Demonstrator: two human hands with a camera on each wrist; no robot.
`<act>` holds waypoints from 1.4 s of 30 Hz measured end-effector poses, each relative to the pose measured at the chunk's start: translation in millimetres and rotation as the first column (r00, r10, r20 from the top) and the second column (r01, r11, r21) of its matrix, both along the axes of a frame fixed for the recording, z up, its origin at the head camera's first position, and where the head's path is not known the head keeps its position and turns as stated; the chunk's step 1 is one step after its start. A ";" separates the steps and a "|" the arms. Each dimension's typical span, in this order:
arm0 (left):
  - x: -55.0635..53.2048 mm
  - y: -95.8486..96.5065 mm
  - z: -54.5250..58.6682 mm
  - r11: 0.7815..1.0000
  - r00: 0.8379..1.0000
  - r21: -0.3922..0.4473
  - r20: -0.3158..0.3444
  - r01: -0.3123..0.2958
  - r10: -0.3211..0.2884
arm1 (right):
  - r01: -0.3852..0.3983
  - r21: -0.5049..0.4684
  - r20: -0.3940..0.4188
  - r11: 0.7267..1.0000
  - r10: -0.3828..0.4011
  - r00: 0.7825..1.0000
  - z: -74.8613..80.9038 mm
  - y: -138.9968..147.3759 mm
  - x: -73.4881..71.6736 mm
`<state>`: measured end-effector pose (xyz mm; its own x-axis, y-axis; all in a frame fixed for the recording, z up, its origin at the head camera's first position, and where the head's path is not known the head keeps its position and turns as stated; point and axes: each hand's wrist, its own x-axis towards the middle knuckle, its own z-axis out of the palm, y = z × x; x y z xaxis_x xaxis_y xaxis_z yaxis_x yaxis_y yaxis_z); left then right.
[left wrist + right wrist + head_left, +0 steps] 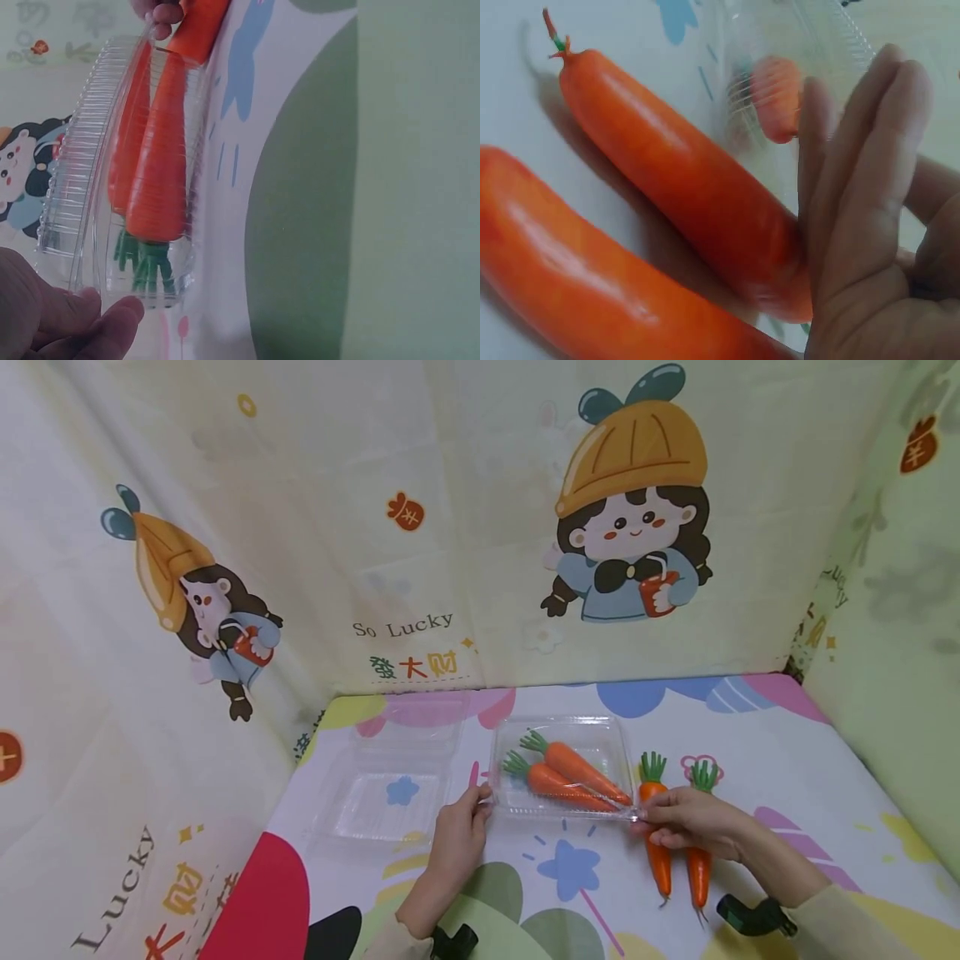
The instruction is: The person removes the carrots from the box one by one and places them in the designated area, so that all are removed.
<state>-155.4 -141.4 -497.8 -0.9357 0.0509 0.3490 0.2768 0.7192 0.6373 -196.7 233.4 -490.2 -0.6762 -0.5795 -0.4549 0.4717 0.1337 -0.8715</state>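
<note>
A clear plastic clamshell box (517, 797) lies on the table with two carrots (581, 768) inside, green tops towards the back left. Its lid is down over them; whether the rim is fully snapped is hard to tell. My left hand (459, 835) pinches the front left corner of the rim, thumb and fingertips (124, 311) meeting there. At the front right corner, my right hand (697, 818) pinches the rim too. Below that hand lie two loose carrots (658, 864) with thin root tips, partly covered by it; they appear large in the right wrist view (679, 165).
Another clear clamshell box (367, 810) stands unfolded at the left, its lid (411, 722) tipped back. A patterned cloth covers the table (570, 910). Printed curtains (480, 527) enclose the back and both sides.
</note>
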 end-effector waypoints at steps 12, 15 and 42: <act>0.8 -3.0 4.2 0.999 1.000 -0.047 -0.003 0.018 -0.018 | 0.034 0.108 -0.167 0.994 -0.015 0.986 -2.6 -10.7 15.1; 0.6 -2.8 5.7 0.998 1.000 -0.053 0.007 0.028 -0.028 | 0.082 0.181 -0.239 0.980 -0.037 0.970 0.2 -12.1 21.3; -35.7 3.8 35.7 0.942 0.994 0.319 -0.010 0.107 -0.109 | 0.432 0.369 -0.530 0.823 -0.195 0.825 3.9 -62.5 38.2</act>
<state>-191.1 -137.6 -462.1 -0.9337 0.0389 0.3559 0.3353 0.4440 0.8309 -158.6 170.9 -486.2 -0.9739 -0.1026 -0.2027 0.1293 0.4832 -0.8659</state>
